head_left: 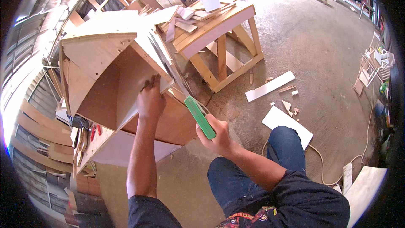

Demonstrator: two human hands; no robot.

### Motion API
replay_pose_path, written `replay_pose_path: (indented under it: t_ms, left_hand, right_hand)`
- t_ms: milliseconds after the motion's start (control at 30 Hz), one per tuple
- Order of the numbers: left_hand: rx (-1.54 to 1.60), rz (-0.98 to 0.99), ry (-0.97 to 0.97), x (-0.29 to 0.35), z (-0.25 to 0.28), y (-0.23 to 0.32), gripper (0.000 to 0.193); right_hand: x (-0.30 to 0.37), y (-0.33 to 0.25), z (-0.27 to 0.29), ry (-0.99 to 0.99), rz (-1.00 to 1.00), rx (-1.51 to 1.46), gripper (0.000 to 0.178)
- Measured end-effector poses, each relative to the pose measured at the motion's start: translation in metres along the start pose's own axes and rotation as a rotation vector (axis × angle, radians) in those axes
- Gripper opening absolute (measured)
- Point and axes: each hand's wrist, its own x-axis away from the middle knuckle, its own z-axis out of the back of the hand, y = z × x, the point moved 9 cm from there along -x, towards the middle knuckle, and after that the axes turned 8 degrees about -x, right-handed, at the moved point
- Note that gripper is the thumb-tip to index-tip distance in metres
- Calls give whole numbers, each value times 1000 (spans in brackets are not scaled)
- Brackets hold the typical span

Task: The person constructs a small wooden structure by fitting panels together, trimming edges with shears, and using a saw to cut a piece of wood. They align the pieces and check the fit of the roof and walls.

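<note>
My right hand [219, 134] is closed round the green handle [200, 117] of a handsaw. The saw's long grey blade [165, 59] runs up and away along the right side of a wooden box [99, 52]. That box is open toward me, with a curved edge on its front panel and pale boards inside. My left hand [151, 101] reaches into the opening, its fingers stretched against the inner right board [134, 72]. Where the blade's teeth meet the wood cannot be made out. Beneath the box is a brown panel [175, 118].
A wooden worktable [213, 27] covered with offcuts stands beyond the box. White boards [271, 86] and small scraps lie on the concrete floor at right, near my knee. A cord [324, 169] snakes across the floor. Red-handled pliers [96, 132] sit at the left.
</note>
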Motion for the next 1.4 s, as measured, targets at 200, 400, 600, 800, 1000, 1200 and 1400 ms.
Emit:
replay_pose_path:
  t_ms: [200, 400, 600, 800, 1000, 1200, 1400]
  left_hand:
    - [2, 4, 17, -4, 4, 3, 57]
    - [-22, 14, -15, -1, 6, 3, 56]
    - [-37, 38, -2, 0, 1, -3, 60]
    - [8, 1, 12, -7, 6, 6, 61]
    - [-2, 3, 6, -3, 3, 2, 61]
    - [-2, -13, 19, -4, -3, 1, 62]
    - [14, 23, -28, -7, 2, 4, 61]
  right_hand:
    - [-29, 26, -17, -91, -24, 77, 21]
    - [-11, 12, -7, -23, 28, 38, 15]
    - [-12, 15, -14, -40, -39, 43, 14]
    - [-36, 22, -18, -21, 43, 56, 18]
    - [-7, 19, -1, -64, -52, 1, 19]
    - [-25, 24, -10, -60, -84, 17, 15]
    - [-19, 12, -12, 3, -25, 59, 17]
